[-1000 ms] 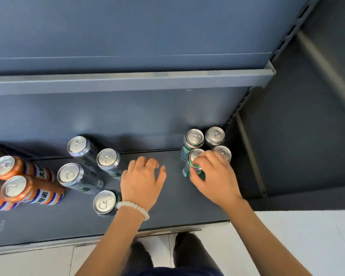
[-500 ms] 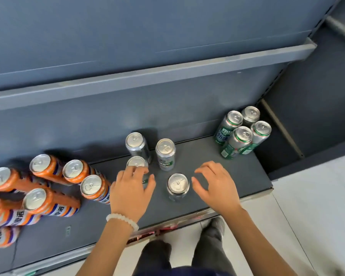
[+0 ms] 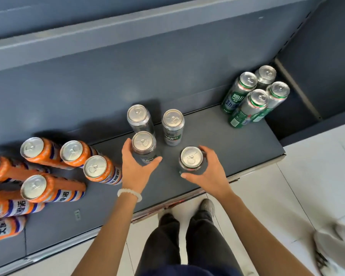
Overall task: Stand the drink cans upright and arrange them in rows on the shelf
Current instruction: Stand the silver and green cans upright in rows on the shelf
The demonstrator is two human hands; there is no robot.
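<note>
Both hands closed in since: left hand (image 3: 136, 169) & right hand (image 3: 209, 172) each grip can.

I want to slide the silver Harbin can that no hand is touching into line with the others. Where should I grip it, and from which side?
Grip the free Harbin can round its upper side wall, coming from its right, where the shelf is bare. It stands upright, so the round wall suits a wrap. The left hand and its can crowd the near left.

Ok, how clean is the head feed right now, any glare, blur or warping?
Head view: even light, soft shadows behind the silver cans; mild sheen on can lids, no blown glare; wide-angle warping splays the orange cans outward; blurred shoe at the lower right corner.
</note>
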